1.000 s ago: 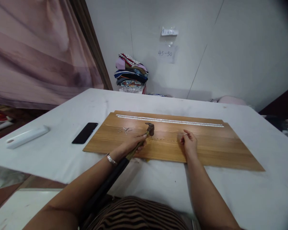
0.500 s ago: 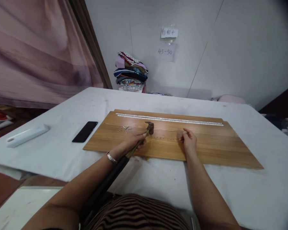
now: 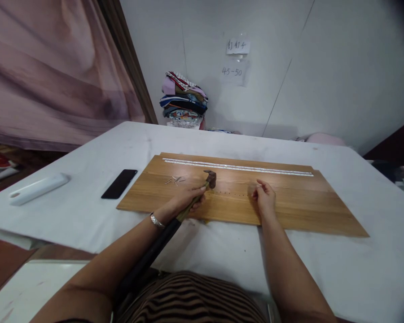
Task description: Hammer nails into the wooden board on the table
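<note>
White table [image 3: 94, 154] — flat wooden board [image 3: 306, 202], black phone [image 3: 120, 184] beside it, long white object [image 3: 38, 189]

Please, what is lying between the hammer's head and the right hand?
The head view shows a row of small dark dots there, on the wooden board.

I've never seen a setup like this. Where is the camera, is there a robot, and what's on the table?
There is no robot here, just a person working with bare hands. The camera is worn on their head, looking forward and down, so you see roughly what they see.

The left hand grips a hammer partway up its handle. The right hand is over a wooden board, fingers curled; whether they hold anything is unclear.

On the board are loose nails, a row of small dark dots and two white strips. Beside it on the white table lie a black phone and a long white object.
</note>
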A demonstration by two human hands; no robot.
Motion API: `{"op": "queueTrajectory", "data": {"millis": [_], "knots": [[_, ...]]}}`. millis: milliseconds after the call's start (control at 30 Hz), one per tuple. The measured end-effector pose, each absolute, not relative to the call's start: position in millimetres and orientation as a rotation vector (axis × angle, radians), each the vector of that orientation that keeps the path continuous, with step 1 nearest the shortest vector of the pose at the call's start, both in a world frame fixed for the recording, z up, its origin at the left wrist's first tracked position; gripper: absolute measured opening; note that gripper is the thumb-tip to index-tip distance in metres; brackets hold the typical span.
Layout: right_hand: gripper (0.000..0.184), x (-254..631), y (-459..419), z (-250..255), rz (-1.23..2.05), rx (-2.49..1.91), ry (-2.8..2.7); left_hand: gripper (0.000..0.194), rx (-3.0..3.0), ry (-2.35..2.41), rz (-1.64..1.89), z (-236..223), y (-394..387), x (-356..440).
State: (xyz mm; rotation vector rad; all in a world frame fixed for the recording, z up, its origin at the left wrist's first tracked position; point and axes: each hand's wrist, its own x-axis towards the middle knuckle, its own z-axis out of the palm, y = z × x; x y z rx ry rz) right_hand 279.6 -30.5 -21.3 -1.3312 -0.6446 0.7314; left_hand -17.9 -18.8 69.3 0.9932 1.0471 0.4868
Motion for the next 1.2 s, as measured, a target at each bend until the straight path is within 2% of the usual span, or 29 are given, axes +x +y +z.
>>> {"op": "queueTrajectory", "data": {"millis": [1200], "knots": [[0.052, 277.9, -32.0, -19.2, 0.714, -1.361, -0.675, 0.041, 1.000, 1.070, 0.480, 68.9, -21.1, -18.2]]}}
